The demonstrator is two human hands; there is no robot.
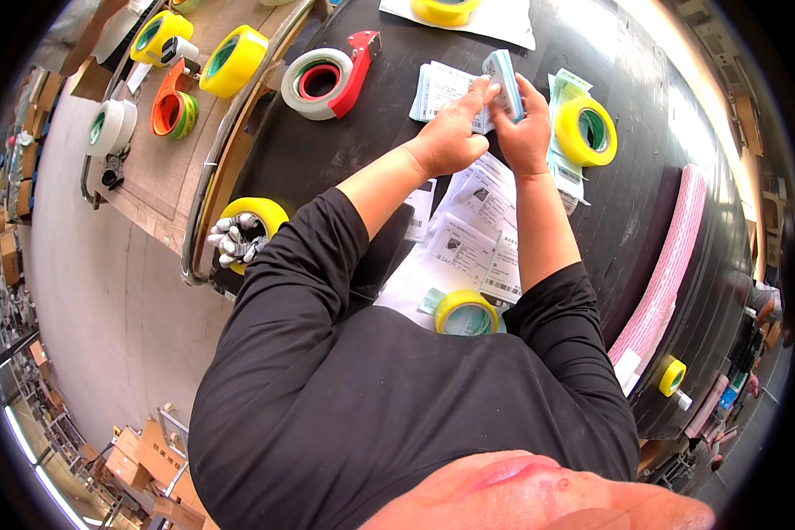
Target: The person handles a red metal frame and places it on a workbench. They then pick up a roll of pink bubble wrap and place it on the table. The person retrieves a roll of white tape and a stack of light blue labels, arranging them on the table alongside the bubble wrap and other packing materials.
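Over the black table, my right hand (pixel 525 132) grips a thin stack of labels (pixel 506 81), white with bluish edges, held upright. My left hand (pixel 455 134) is closed, its thumb and fingertips at the near left side of the same stack. Just beyond that hand lies another pile of white printed labels (pixel 435 87). Printed sheets (pixel 481 212) spread below my wrists, partly covered by my forearms. A yellow tape roll (pixel 465 314) rests on their near end. Right of my right hand, another yellow tape roll (pixel 585 131) sits on pale green label strips (pixel 564 175).
A red tape dispenser (pixel 352 87) stands to the left. Gloves (pixel 237 238) are tucked in a yellow roll by the table's left edge. A wooden cart (pixel 163 181) carries more tape rolls. A long pink-and-white roll (pixel 667 265) lies along the right, near a small tape roll (pixel 672 375).
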